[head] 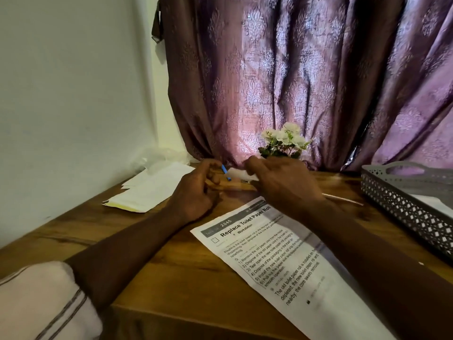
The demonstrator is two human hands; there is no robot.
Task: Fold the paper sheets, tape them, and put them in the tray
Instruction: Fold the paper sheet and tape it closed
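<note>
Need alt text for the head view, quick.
The left hand and right hand meet over a small white piece, beyond a printed sheet lying flat on the table. Paper stack left, grey tray right.

Wooden table [171,278], printed sheet [269,253], stack of papers [152,190], grey perforated tray [404,207]

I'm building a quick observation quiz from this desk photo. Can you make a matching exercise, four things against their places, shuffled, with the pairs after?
Things:
1. printed sheet
2. paper stack
3. tray
4. flowers

Places:
A. far right
B. at the back, against the curtain
C. front, nearest the person
D. left side, further back

Pairs: 1-C, 2-D, 3-A, 4-B
</note>
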